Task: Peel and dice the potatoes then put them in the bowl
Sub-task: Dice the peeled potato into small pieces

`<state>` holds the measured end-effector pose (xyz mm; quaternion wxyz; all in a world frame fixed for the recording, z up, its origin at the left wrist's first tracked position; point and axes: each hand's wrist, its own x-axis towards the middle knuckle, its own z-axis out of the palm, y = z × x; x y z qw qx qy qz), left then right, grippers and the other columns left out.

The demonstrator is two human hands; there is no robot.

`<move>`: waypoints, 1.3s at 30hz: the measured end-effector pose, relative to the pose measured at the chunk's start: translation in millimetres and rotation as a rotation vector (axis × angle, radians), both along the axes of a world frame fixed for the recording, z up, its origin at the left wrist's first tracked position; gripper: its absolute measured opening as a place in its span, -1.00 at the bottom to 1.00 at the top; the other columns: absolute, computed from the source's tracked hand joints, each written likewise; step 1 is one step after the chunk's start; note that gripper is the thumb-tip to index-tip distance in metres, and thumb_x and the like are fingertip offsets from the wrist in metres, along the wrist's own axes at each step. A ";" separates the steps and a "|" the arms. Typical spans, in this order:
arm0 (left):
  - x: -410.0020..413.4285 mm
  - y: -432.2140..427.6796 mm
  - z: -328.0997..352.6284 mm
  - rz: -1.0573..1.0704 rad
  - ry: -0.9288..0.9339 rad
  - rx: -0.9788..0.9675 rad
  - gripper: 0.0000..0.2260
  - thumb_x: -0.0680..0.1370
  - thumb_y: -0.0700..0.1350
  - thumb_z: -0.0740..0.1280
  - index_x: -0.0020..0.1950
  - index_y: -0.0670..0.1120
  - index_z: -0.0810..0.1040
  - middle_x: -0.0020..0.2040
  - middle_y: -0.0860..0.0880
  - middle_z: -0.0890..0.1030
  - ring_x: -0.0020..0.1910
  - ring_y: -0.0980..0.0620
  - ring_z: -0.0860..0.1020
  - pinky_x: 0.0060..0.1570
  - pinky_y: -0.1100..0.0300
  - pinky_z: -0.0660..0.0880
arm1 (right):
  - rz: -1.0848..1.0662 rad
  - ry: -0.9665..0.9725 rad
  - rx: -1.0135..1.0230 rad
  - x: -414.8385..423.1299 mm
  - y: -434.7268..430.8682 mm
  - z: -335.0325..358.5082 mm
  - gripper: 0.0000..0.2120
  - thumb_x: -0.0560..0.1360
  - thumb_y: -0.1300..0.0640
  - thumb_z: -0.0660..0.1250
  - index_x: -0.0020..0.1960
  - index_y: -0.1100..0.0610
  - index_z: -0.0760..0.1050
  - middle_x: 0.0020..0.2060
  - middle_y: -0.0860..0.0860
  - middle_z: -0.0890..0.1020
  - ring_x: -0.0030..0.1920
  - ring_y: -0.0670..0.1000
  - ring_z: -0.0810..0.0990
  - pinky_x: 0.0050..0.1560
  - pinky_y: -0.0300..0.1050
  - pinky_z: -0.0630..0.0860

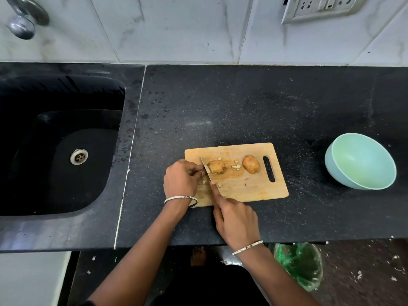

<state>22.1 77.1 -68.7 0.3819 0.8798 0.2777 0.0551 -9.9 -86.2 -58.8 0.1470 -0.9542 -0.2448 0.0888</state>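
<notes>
Steel-bladed kitchen knife [208, 171] sits in the grip of the right hand [237, 219]: the fingers are curled over the hidden handle and the index finger lies straight along the back of the blade. The blade stands on the pale wooden rectangular chopping board [254, 188], its edge against the cut end of a brown-skinned, partly cut potato [217, 167].

Just left of the blade, the left hand [180, 178] has its fingers curled toward the steel and that cut end. Whether they pinch anything cannot be told. Each wrist wears a thin silver bangle.

Small pale diced potato bits [236, 166] lie on the board just right of the cut potato, with a few more beside the blade. Further right, near the board's slotted handle, rests a second whole brown potato [251, 164], its skin on.

Board and hands are over a black speckled stone countertop [242, 107]. Well to the right of the knife stands a round pale green bowl [331, 164], tilted a little, with nothing in it. Far left is a black sink [66, 140] with a metal drain, and a chrome tap [24, 18] above it. Below the counter edge, near the right wrist, a bin with a green plastic liner [298, 263] holds scraps that are too unclear to identify.
</notes>
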 end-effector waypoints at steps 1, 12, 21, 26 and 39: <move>0.0 0.0 0.7 -0.001 0.004 0.012 -0.91 0.39 -0.07 0.54 -0.14 0.09 0.72 -0.12 0.12 0.64 -0.24 0.13 0.55 -0.18 0.19 0.50 | -0.003 0.019 -0.014 0.0 1.3 0.7 -0.37 0.60 0.02 0.22 0.59 -0.20 0.02 -0.19 0.08 0.65 -0.23 0.22 0.64 -0.33 0.02 0.49; -3.0 7.8 -2.5 -0.061 -0.052 0.095 -0.93 0.44 -0.12 0.45 -0.17 0.07 0.67 -0.24 0.13 0.58 -0.31 0.18 0.50 -0.28 0.25 0.44 | -0.073 0.083 0.330 2.3 -24.5 -3.8 -0.53 0.57 -0.01 0.22 0.44 -0.30 0.29 -0.62 -0.16 0.24 -0.61 -0.10 0.23 -0.51 -0.22 0.20; -1.2 9.4 1.2 -0.152 -0.046 0.073 -0.83 0.42 -0.17 0.41 -0.02 0.04 0.64 -0.14 0.12 0.54 -0.31 0.22 0.44 -0.13 0.21 0.51 | -0.120 -0.011 0.346 2.5 -27.7 5.2 -0.54 0.56 -0.01 0.24 0.45 -0.21 0.38 -0.60 -0.12 0.17 -0.61 -0.11 0.19 -0.56 -0.18 0.25; 0.8 6.9 1.5 -0.203 -0.015 0.111 -0.77 0.40 -0.04 0.50 0.04 0.05 0.64 -0.10 0.11 0.48 -0.25 0.19 0.43 -0.13 0.25 0.44 | -0.082 -0.026 0.165 3.4 -25.3 9.0 -0.46 0.52 0.04 0.37 0.46 -0.21 0.36 -0.58 -0.14 0.19 -0.58 -0.10 0.21 -0.56 -0.20 0.22; 3.9 14.8 0.5 -0.154 -0.036 0.058 -0.79 0.37 -0.08 0.53 -0.06 0.06 0.60 -0.11 0.09 0.51 -0.27 0.21 0.47 -0.13 0.20 0.51 | -0.083 0.015 0.330 1.5 -27.9 7.3 -0.53 0.56 -0.02 0.32 0.43 -0.30 0.36 -0.61 -0.07 0.20 -0.58 -0.02 0.25 -0.55 -0.15 0.28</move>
